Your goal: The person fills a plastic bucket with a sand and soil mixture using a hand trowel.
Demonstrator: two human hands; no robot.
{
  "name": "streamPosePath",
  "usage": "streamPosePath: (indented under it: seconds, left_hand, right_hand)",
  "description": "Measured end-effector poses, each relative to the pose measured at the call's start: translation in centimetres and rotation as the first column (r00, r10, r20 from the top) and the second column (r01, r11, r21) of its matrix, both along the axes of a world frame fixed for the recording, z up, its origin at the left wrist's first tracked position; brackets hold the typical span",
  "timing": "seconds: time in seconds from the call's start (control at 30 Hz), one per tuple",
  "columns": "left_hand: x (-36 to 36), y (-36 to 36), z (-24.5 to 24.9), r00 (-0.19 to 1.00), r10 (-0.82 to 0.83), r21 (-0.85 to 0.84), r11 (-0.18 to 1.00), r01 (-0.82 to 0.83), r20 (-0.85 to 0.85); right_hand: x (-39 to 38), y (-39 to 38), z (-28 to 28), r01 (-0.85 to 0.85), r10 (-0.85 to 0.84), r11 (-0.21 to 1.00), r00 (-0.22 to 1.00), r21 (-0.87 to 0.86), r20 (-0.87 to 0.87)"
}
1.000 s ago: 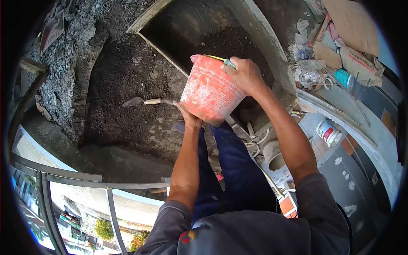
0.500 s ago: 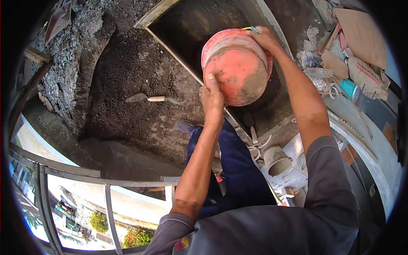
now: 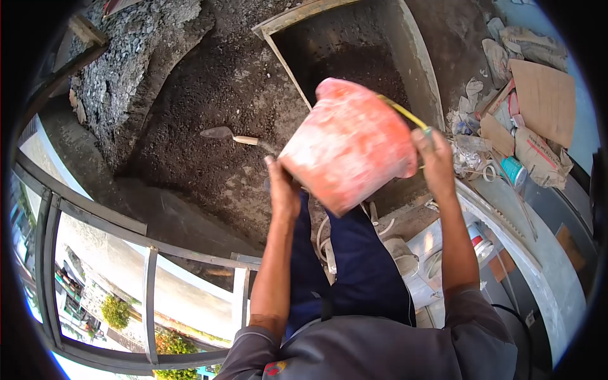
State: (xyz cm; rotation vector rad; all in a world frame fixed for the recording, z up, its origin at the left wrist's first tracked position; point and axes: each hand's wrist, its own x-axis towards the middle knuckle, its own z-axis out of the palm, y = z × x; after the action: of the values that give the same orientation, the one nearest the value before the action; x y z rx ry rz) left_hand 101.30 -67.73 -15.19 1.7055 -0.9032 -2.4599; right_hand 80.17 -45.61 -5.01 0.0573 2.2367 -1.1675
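Note:
A red, mortar-smeared bucket [image 3: 348,149] hangs tilted in the air in front of my legs, slightly blurred. My left hand [image 3: 285,195] grips the edge of its base, the fingers partly hidden behind it. At the rim, my right hand [image 3: 436,161] is closed around the bucket's yellow-and-green handle [image 3: 408,113]. Behind the bucket stands a wood-edged trough [image 3: 310,17] with dark, loose material inside. The bucket's mouth faces away to the upper right, so its inside is hidden.
A pointed trowel [image 3: 244,139] lies on the dirt floor, left of the bucket. Rubble [image 3: 142,57] is heaped at the upper left. A grey bucket [image 3: 402,256] stands near my legs. Torn sacks [image 3: 538,155] and cardboard [image 3: 543,98] lie at the right. Metal framing [image 3: 150,297] runs along the lower left.
The bucket has come down closer to my body and swung from showing its base to showing its side. Both hands have moved with it, still holding on.

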Motion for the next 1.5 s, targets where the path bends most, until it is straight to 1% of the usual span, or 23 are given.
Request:
streamPosePath:
  seconds: [0.07,0.13,0.17,0.2,0.23,0.27,0.33,0.4,0.47,0.57,0.6,0.73,0.87,0.93,0.97,1.0,1.03,1.1,1.17,1.27,1.3,1.43,1.5]
  left_hand:
    - [6.9,-2.8,-4.0,0.98,0.187,0.221,0.961,-0.168,-0.07]
    - [12.0,-4.5,-5.1,0.975,0.187,0.177,0.97,-0.164,-0.122]
    - [15.6,-5.0,-6.6,0.946,0.289,0.241,0.938,-0.249,-0.145]
    - [19.1,-5.6,-8.2,0.908,0.388,0.305,0.894,-0.328,-0.16]
    - [24.4,-5.7,-12.0,0.569,0.517,0.535,0.831,-0.153,-0.64]
    - [25.1,-5.6,-10.5,0.731,0.541,0.416,0.828,-0.376,-0.417]
    - [29.0,-4.4,-10.0,0.776,0.622,0.208,0.777,-0.595,-0.102]
    - [30.6,-3.6,-7.2,0.796,0.58,0.034,0.804,-0.594,0.173]
    - [31.9,-3.3,-6.0,0.748,0.608,0.044,0.768,-0.639,0.268]
    - [33.7,-3.8,-4.7,0.739,0.669,0.026,0.74,-0.672,0.076]
    - [34.0,-4.0,-5.4,0.753,0.633,-0.059,0.771,-0.634,0.181]
    - [41.3,-1.2,-18.3,0.794,0.528,0.109,0.808,-0.579,0.3]
    - [38.6,-1.7,-16.9,0.717,0.686,0.068,0.727,-0.683,-0.124]
    - [38.8,-1.4,-20.8,0.479,0.873,0.518,0.452,-0.726,-0.09]
    - [39.9,-1.3,-22.2,0.618,0.784,0.399,0.588,-0.704,-0.064]
    - [40.9,-0.8,-23.5,0.662,0.749,0.345,0.615,-0.709,0.024]
    - [41.3,-0.8,-23.6,0.703,0.701,0.295,0.65,-0.7,0.121]
    - [40.9,-1.7,-22.3,0.682,0.678,0.124,0.678,-0.724,0.275]
    - [39.3,-3.4,-20.3,0.562,0.746,-0.127,0.635,-0.762,0.359]
    - [41.6,-0.2,-21.3,0.366,0.824,-0.229,0.493,-0.839,0.433]
    - [42.1,0.9,-21.2,0.332,0.843,-0.267,0.466,-0.844,0.423]
    - [44.3,4.8,-21.4,0.266,0.786,-0.241,0.461,-0.854,0.558]
    - [44.1,5.6,-21.4,0.229,0.772,-0.237,0.439,-0.867,0.593]
  right_hand:
    - [4.2,-5.5,2.2,-0.155,0.16,0.986,0.984,-0.063,0.083]
    - [8.2,-10.8,3.1,-0.584,0.525,0.803,0.788,-0.12,-0.322]
    - [10.9,-12.8,1.9,-0.696,0.56,0.71,0.65,-0.106,-0.514]
    - [12.7,-14.7,2.4,-0.708,0.623,0.675,0.698,-0.208,-0.354]
    - [15.3,-16.6,1.5,-0.598,0.62,0.739,0.784,-0.311,-0.033]
    - [17.6,-18.3,0.1,-0.643,0.689,0.694,0.724,-0.325,0.039]
    - [22.5,-21.1,-2.9,-0.71,0.786,0.607,0.603,-0.357,0.137]
    - [26.7,-23.7,-6.4,-0.763,0.846,0.531,0.505,-0.37,0.172]
    - [31.0,-25.1,-10.1,-0.839,0.9,0.434,0.388,-0.327,0.198]
    - [35.1,-26.5,-12.7,-0.899,0.94,0.332,0.291,-0.287,0.177]
    - [36.2,-26.6,-13.3,-0.915,0.951,0.297,0.256,-0.273,0.175]
    - [38.0,-28.7,-12.2,-0.935,0.971,0.238,0.223,-0.265,0.085]
    - [37.8,-31.5,-11.4,-0.916,0.973,0.194,0.133,-0.351,0.189]
    - [37.4,-31.9,-11.9,-0.902,0.981,0.161,0.104,-0.401,0.162]
    - [36.9,-32.4,-12.2,-0.897,0.986,0.135,0.08,-0.422,0.145]
    - [36.6,-32.9,-12.6,-0.887,0.98,0.046,-0.048,-0.459,0.192]
    - [36.6,-32.6,-13.6,-0.894,0.988,0.022,-0.05,-0.447,0.149]
    - [36.6,-32.5,-15.5,-0.904,0.998,-0.027,-0.052,-0.426,0.047]
    - [34.6,-34.8,-18.3,-0.881,0.988,0.125,0.155,-0.456,-0.029]
    - [30.8,-37.2,-30.1,-0.917,0.921,0.36,0.379,-0.174,-0.093]
    - [29.5,-38.0,-34.1,-0.929,0.926,0.369,0.37,0.028,0.081]
    - [27.6,-40.2,-49.3,-0.92,0.958,0.069,0.169,0.385,0.23]
    - [28.3,-40.9,-54.4,-0.879,0.974,0.023,0.127,0.477,0.187]
